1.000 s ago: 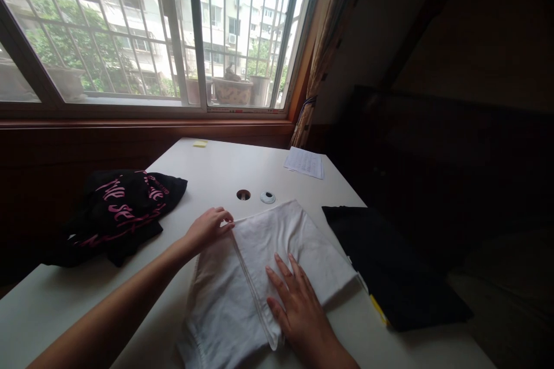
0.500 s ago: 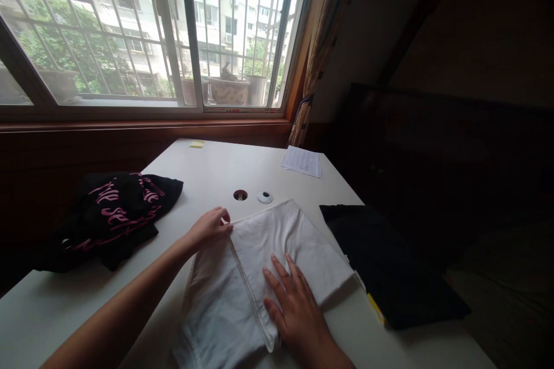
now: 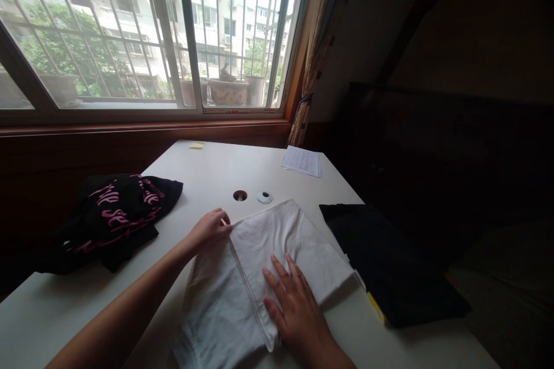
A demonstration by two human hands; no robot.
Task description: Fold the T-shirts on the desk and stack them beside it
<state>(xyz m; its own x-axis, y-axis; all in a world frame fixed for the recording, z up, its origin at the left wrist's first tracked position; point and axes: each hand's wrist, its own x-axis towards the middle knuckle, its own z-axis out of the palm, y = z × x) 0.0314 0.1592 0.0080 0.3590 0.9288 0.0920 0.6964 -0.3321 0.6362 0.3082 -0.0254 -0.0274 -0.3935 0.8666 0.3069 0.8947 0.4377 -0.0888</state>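
A white garment (image 3: 298, 233) lies partly folded on the white table (image 3: 216, 167), with a stitched hem running slantwise across it. My left hand (image 3: 211, 229) pinches the garment's far-left edge at the top of that hem. Spread flat on the cloth, my right hand (image 3: 292, 300) presses it just right of the hem. The near end of the garment runs out of view at the bottom, and its exact kind I cannot make out.
A black garment with pink lettering (image 3: 116, 213) lies crumpled on the left. On the right is a dark folded cloth (image 3: 389, 265) with a yellow edge. Papers (image 3: 302, 161), a yellow note (image 3: 197, 145), a cable hole (image 3: 240, 196) and its round cover (image 3: 264, 197) are farther back.
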